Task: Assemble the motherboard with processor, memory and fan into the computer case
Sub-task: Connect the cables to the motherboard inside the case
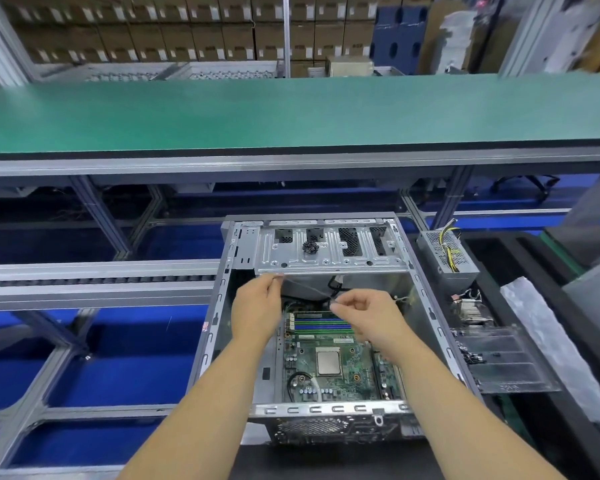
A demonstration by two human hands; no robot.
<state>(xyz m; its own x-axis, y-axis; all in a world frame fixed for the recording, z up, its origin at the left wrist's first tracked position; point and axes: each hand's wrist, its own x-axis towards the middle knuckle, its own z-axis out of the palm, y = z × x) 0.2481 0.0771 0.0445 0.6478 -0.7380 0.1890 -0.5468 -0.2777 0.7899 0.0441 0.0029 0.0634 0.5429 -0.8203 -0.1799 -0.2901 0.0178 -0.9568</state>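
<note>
An open grey computer case (219, 306) lies in front of me with a green motherboard (354, 379) seated inside. The silver processor (328, 362) sits in its socket at the board's centre. Blue and green memory slots (323, 325) run across the far end of the board. My left hand (255, 308) and my right hand (368, 313) are inside the case above the memory slots. Between them they pinch a thin grey strip or cable (305, 287), stretched from the left fingertips to the right. The drive cage (329, 245) spans the far end of the case.
A power supply with yellow wires (447, 252) stands right of the case. Nearer me on the right lie a heatsink fan (470, 311), a dark panel (503, 358) and a grey plastic bag (548, 337). A green conveyor belt (291, 112) runs behind; roller rails (97, 280) lie left.
</note>
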